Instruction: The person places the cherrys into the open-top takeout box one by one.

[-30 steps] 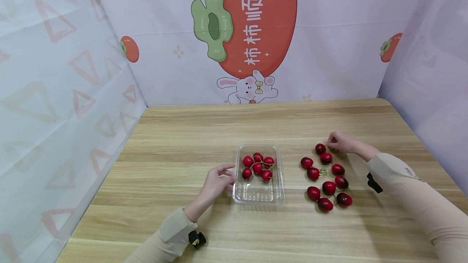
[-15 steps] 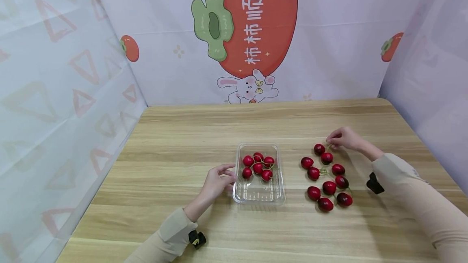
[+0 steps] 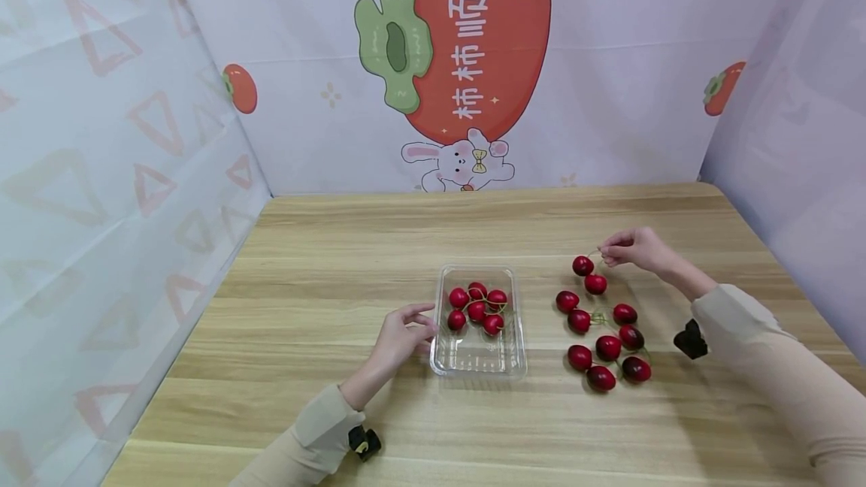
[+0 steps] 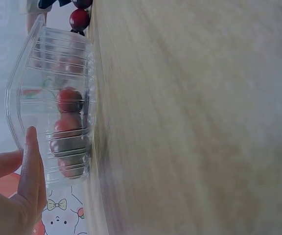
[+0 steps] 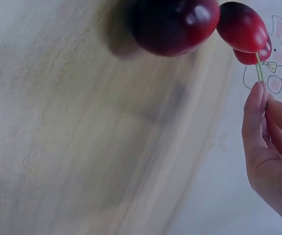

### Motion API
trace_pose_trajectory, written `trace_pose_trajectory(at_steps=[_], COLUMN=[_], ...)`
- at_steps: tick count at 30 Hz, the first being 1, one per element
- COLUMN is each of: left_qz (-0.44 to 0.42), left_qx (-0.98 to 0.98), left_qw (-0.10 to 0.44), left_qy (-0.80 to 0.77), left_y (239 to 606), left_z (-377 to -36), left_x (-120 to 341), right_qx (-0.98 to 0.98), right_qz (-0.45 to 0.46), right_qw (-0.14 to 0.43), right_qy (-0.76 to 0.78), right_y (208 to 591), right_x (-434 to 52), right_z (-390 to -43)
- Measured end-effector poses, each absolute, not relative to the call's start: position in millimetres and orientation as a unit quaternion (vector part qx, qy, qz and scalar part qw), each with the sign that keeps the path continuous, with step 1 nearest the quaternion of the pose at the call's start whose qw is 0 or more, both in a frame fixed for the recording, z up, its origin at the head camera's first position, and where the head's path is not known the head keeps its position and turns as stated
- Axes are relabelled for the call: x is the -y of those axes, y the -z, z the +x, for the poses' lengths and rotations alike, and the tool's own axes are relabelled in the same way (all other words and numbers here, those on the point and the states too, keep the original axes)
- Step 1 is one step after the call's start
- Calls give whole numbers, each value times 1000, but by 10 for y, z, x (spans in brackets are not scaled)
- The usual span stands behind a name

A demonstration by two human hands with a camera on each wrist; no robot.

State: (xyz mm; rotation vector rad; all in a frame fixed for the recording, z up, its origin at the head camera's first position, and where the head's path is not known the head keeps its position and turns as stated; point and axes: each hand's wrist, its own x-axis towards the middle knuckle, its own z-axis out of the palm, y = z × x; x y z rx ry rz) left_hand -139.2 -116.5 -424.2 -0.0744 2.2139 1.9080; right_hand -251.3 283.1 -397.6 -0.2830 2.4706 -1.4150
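Between thumb and fingers my right hand (image 3: 637, 248) pinches the green stems of a pair of cherries (image 3: 595, 284). In the right wrist view the stem (image 5: 260, 68) runs up from the fingertips to the fruit. My left hand (image 3: 403, 337) rests against the left side of a clear plastic container (image 3: 479, 367). Its fingers (image 4: 31, 152) lie fairly straight along the outer wall in the left wrist view. Inside the container several red cherries (image 3: 476, 311) with stems lie toward the far end.
Several more dark red cherries (image 3: 609, 348) lie on the wooden table (image 3: 325, 261), right of the container and nearer than the held pair. A printed cloth (image 3: 325, 134) hangs behind the table's far edge, with cloth along both sides.
My right hand has moved up and slightly left, pulling the pair of cherries away from the others by the stems. The left hand and container have stayed in place.
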Motion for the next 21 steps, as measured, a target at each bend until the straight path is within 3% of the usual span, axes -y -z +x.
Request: trace_pose_trajectory(at_steps=[21], left_qz=[-28], left_qx=[-756], left_qw=[111], left_qy=[-645], left_y=[4270], left_z=[-1413], left_x=[1179], right_qx=[-842], right_qz=[-51], right_qw=[141], right_qy=[519], right_y=[3756], right_x=[-2511], right_z=[-2301])
